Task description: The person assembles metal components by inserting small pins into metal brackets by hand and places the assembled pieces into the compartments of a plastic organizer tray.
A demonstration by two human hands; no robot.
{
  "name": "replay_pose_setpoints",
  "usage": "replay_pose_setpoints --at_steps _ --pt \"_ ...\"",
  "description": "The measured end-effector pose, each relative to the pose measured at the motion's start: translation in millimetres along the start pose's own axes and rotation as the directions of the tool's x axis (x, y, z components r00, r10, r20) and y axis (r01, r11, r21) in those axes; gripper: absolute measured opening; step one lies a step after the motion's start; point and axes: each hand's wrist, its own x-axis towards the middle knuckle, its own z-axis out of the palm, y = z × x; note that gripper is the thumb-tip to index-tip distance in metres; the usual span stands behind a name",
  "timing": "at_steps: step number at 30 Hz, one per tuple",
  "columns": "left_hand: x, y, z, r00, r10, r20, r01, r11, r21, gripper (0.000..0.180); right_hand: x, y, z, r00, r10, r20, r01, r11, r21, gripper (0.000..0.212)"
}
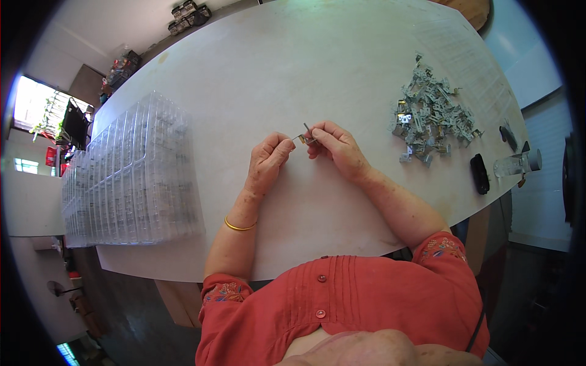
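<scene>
Above the middle of the white table (pixel 293 79), my two hands meet around a small metal part. My right hand (pixel 340 151) pinches this small silver and brass-coloured metal piece (pixel 303 139) between thumb and fingers. Thumb against forefinger, my left hand (pixel 268 160) grips a thin, pin-like metal piece (pixel 295 138) whose tip points at the part. Whether the two pieces touch or are joined, I cannot tell. To the right lies a heap of similar silver metal parts (pixel 434 113), some with brass-coloured bits.
Clear plastic trays (pixel 137 177) stand in a stack on the left of the table. At the right edge are a black case (pixel 480 174), a clear jar with a grey lid (pixel 513 165) and a small dark object (pixel 508 136).
</scene>
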Motion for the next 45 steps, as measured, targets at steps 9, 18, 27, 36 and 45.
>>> replay_pose_setpoints --at_steps 9,18,27,36,45 --pt "1 0 -1 0.992 -0.030 0.125 0.026 0.999 0.034 0.024 1 4 1 0.963 -0.240 -0.126 0.249 0.967 0.059 0.013" --pt "5 3 -5 0.994 -0.105 0.021 0.106 0.987 -0.124 0.027 -3 3 7 0.789 -0.598 0.141 0.573 0.632 -0.522 0.004" --pt "9 -5 -12 0.970 -0.009 0.242 0.143 0.828 -0.543 0.034 4 12 0 0.936 -0.332 -0.118 0.339 0.939 0.051 0.009" --pt "9 -10 5 0.959 0.281 0.046 -0.267 0.944 -0.191 0.035 3 15 2 0.990 -0.128 -0.062 0.141 0.937 0.321 0.013" --pt "4 -9 0 0.995 0.105 -0.001 -0.101 0.962 -0.252 0.029 -4 17 11 0.956 -0.265 -0.122 0.232 0.944 -0.235 0.017"
